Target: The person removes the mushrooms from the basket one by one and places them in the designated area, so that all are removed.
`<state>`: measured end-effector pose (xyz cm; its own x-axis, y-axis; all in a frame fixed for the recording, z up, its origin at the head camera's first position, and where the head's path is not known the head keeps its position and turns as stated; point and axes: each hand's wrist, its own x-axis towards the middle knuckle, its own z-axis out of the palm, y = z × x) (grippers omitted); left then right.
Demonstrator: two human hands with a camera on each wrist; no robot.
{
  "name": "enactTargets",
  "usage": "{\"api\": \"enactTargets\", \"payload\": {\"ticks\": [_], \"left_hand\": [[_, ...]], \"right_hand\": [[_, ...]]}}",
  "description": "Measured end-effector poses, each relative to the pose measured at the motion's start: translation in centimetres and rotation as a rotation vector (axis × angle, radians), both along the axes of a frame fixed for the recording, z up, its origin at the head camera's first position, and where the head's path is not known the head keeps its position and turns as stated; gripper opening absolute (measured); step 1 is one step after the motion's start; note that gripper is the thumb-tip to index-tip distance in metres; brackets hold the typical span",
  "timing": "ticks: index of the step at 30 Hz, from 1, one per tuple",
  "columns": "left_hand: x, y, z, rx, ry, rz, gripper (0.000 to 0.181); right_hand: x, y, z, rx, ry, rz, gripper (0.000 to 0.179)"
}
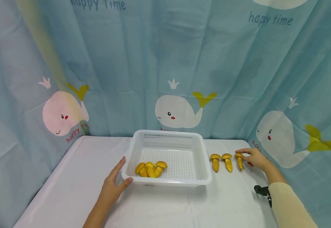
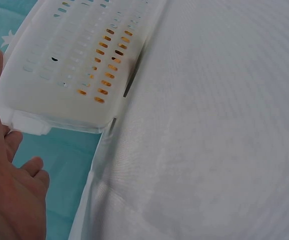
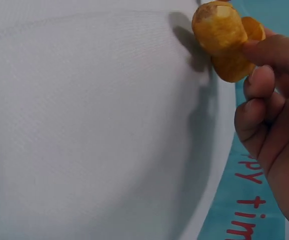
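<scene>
A white plastic basket [image 1: 168,181] with slotted walls stands on the table, several yellow-brown mushrooms [image 1: 151,169] clustered in its front left corner. My left hand [image 1: 112,186] lies against that corner, fingers straight along the left side and thumb by the front rim. In the left wrist view, the basket wall [image 2: 69,107] is beside the fingers. On the right, my right hand [image 1: 255,158] pinches a mushroom [image 3: 219,30] by its cap between thumb and fingers, stem toward me. Two more mushrooms, one [image 1: 215,163] nearer the basket and another [image 1: 227,162] beside it, lie in a row with it.
A white cloth [image 1: 165,209] covers the table. Behind and around it hangs a blue curtain [image 1: 119,63] printed with whales, close to the table's back edge. A small black object [image 1: 262,190] shows beside the right sleeve [image 1: 289,205].
</scene>
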<state>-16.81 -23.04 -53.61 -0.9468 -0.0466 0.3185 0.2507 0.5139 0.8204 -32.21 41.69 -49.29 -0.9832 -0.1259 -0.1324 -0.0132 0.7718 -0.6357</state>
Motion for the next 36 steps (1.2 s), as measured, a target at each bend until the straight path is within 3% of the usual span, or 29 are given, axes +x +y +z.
{"api": "enactTargets", "payload": {"ticks": [6, 11, 19, 36], "left_hand": [[0.1, -0.1, 0.1, 0.007, 0.005, -0.006, 0.085], [0.0, 0.0, 0.1, 0.011, 0.006, -0.009, 0.086], [0.0, 0.0, 0.0, 0.005, -0.004, 0.0, 0.086], [0.3, 0.0, 0.1, 0.018, 0.009, 0.0, 0.086]], "right_hand": [[-0.3, -0.3, -1.0, -0.09, -0.054, 0.001, 0.039], [-0.1, -0.3, -1.4, -0.15, -0.037, -0.011, 0.044], [0.4, -0.4, -1.9, -0.138, -0.051, -0.078, 0.049], [0.6, -0.2, -1.9, -0.125, 0.023, -0.058, 0.043]]}}
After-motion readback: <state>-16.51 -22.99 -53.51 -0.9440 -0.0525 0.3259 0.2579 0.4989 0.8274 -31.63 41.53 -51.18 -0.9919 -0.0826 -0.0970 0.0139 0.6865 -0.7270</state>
